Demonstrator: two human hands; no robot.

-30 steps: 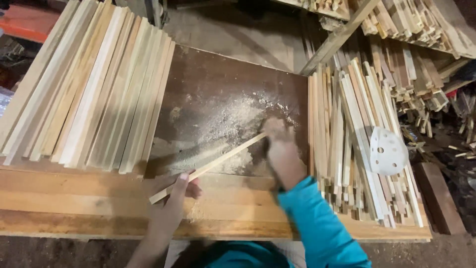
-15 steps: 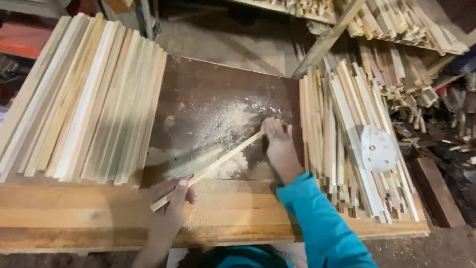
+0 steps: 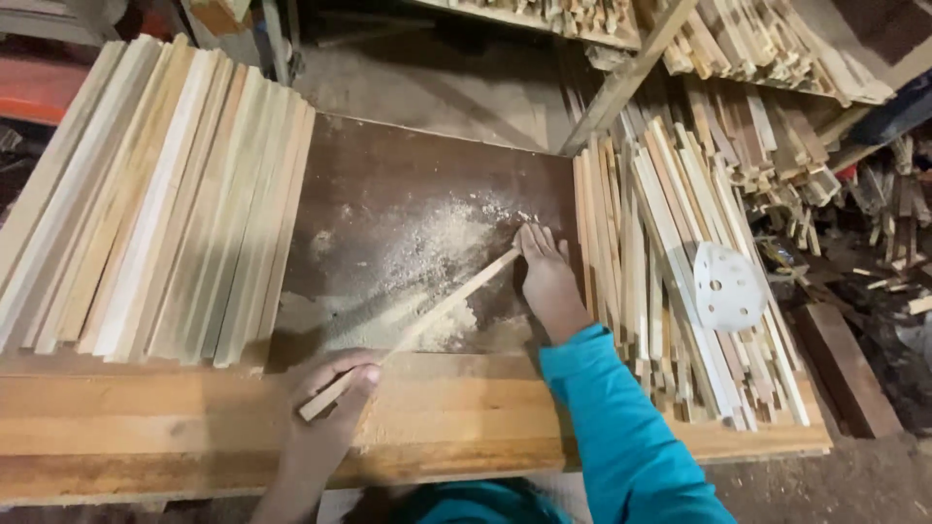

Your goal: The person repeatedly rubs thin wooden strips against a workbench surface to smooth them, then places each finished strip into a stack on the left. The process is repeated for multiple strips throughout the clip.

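Note:
A thin wooden stick [image 3: 417,328] lies slantwise across a dark brown board [image 3: 408,184] dusted with sawdust [image 3: 417,277]. My left hand [image 3: 330,408] grips the stick's near end over a pale wooden beam [image 3: 146,417]. My right hand [image 3: 547,277], in a teal sleeve, rests flat on the board with its fingers at the stick's far end. Whether it holds or only touches the stick I cannot tell.
A wide bundle of long pale wooden slats [image 3: 155,194] lies on the left. Another pile of thin sticks [image 3: 670,281] lies on the right, with a white perforated disc [image 3: 726,287] on top. More scrap sticks [image 3: 777,68] fill the shelves behind.
The view has shifted a little. Both hands and the stick keep nearly the same pose; my right hand's fingers look flatter on the board.

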